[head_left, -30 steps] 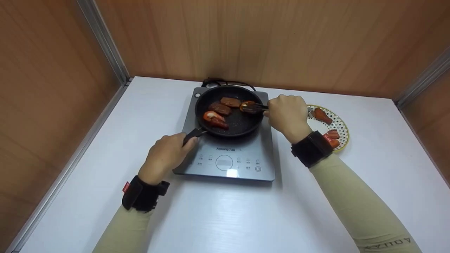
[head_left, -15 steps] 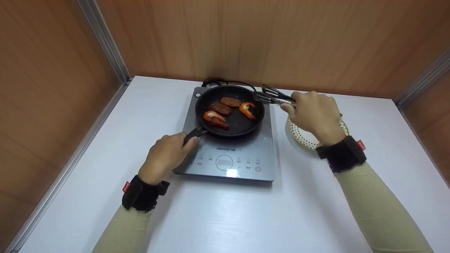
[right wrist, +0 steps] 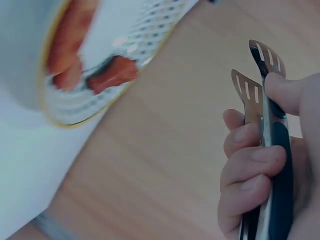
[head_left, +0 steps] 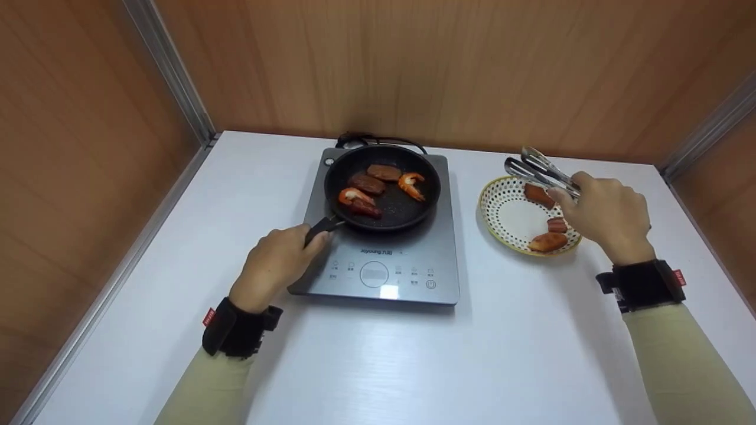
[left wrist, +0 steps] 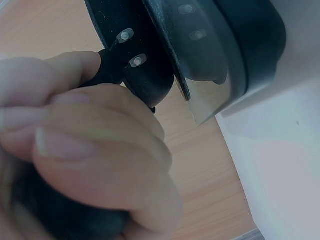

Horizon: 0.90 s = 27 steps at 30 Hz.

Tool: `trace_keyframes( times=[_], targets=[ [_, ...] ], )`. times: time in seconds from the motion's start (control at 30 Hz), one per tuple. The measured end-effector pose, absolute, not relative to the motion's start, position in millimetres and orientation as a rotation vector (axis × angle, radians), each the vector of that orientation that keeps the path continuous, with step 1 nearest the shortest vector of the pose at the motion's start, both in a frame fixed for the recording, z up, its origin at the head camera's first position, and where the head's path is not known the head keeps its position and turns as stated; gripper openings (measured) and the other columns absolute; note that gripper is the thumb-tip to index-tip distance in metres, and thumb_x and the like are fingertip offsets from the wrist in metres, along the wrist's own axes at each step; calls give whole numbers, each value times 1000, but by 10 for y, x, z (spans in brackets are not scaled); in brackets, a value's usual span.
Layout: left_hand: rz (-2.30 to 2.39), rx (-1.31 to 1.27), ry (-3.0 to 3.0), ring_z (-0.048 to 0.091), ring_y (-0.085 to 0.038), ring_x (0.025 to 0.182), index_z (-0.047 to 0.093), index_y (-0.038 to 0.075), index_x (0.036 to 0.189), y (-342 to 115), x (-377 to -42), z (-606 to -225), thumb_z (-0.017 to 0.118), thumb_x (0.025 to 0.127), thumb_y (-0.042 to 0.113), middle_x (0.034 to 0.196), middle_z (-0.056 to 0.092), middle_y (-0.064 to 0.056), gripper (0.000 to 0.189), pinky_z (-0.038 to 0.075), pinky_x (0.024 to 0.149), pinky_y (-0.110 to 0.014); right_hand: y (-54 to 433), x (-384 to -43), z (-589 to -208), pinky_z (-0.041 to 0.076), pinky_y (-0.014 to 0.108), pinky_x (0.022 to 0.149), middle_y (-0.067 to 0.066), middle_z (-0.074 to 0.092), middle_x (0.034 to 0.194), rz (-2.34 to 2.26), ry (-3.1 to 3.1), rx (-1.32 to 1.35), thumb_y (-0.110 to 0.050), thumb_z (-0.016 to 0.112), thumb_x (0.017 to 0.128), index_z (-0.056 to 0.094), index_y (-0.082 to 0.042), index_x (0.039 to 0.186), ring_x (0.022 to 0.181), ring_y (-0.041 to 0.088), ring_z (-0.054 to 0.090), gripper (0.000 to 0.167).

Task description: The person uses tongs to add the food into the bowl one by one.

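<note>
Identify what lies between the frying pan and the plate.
In the head view, a strip of cooktop, then bare white table, lie between the frying pan and plate.

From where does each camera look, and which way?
Head: on the head, looking forward-down at round black frying pan and yellow-rimmed white plate; left hand and right hand show.
Left wrist: worn there, facing the pan's handle; left hand shows.
Right wrist: worn there, facing black-gripped slotted metal tongs and plate; right hand shows.
Head and right wrist share plate and tongs.

The right wrist view blurs and crops the plate (right wrist: 106, 31).
</note>
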<state>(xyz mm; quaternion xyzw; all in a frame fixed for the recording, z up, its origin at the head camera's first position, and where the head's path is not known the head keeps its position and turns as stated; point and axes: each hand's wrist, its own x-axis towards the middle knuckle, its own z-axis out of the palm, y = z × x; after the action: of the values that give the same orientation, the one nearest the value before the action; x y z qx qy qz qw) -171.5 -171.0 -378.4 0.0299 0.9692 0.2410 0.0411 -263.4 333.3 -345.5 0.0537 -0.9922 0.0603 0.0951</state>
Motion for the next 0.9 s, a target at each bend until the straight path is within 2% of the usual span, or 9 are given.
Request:
trace_keyframes(
  times=[0.2,0.37,0.67,0.77,0.9],
  targets=[
    [746,87,2965,52,-24,67,55,11,88,-1712,-1713,-3789,51,112,44,71,48,-4,41,33,56,-35,3670,-2607,-3675,43,51,54,33,65,98,165,-3007,70,-67,47,104,58,3,138,72,43,56,78],
    [745,78,2966,52,-24,66,55,11,88,-1715,-1717,-3791,51,112,44,70,46,-3,41,33,56,-34,3848,-2590,-3811,44,53,56,39,64,106,163,-3039,23,-69,46,103,57,5,138,75,46,58,83],
    [762,86,2972,52,-24,67,54,11,85,-1711,-1707,-3794,52,112,42,71,47,-4,41,33,56,-35,3988,-2572,-3970,42,49,56,36,64,101,155,-3093,0,-65,50,105,58,6,136,73,41,55,78],
    [766,90,2974,52,-24,67,54,11,85,-1710,-1706,-3797,52,112,43,70,47,-4,41,32,56,-35,3994,-2576,-4002,41,48,56,32,64,95,148,-3097,20,-61,52,105,59,6,134,72,41,54,73],
    [760,85,2975,51,-23,66,54,11,84,-1709,-1709,-3803,52,111,43,70,46,-3,42,32,56,-34,3976,-2587,-4043,42,50,56,33,64,94,129,-3084,48,-49,57,107,61,5,132,72,43,56,60]
  ],
)
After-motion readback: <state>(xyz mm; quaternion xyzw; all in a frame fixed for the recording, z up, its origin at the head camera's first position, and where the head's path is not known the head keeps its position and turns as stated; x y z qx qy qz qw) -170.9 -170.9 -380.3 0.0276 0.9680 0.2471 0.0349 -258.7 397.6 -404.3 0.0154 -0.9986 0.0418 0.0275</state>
